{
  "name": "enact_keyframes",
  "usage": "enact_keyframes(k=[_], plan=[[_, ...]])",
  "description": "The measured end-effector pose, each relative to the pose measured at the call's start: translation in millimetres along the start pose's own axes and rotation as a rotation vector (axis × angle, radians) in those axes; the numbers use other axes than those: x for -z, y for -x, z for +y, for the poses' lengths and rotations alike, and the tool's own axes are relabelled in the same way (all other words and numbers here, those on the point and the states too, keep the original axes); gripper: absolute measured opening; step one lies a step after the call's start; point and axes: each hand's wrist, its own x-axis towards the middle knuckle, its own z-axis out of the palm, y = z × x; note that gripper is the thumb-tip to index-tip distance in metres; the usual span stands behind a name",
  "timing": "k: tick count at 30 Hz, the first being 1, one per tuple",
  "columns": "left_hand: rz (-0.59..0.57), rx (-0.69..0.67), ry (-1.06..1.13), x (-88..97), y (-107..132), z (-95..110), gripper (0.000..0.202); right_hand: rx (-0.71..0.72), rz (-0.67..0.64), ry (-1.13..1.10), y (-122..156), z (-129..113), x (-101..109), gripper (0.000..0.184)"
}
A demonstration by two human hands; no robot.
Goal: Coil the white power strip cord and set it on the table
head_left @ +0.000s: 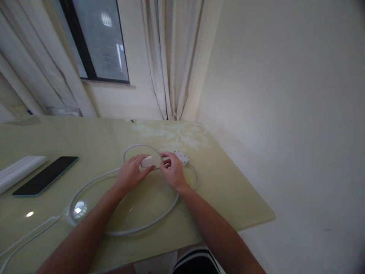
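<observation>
My left hand (131, 172) rests on the green table (234, 190) with its fingers closed round a small white plug or adapter (146, 161). My right hand (172, 170) sits close beside it, fingers curled and pinching the white cable (134, 230) where it meets the plug. The cable runs in a large loop around both wrists and a smaller loop behind the hands. A white power strip (182, 157) with small dark marks lies just beyond my right hand, partly hidden by it.
A dark phone (45, 176) lies face up at the left, next to a long white object (17, 171) at the table's left edge. More cable trails off the front left. Curtains, a window and a bare wall stand behind and to the right.
</observation>
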Motion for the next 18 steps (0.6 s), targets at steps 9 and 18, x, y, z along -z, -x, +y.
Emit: enact_keyframes(k=[9,18], plan=[[0.398,0.18,0.222,34.6,-13.5,-21.2,0.056,-0.233,0.291,-0.115,-25.4,38.8,26.8,0.032],[0.055,0.246,-0.268,7.6,-6.4,-46.7,0.057,-0.399,0.331,-0.506,-34.5,38.2,34.3,0.024]])
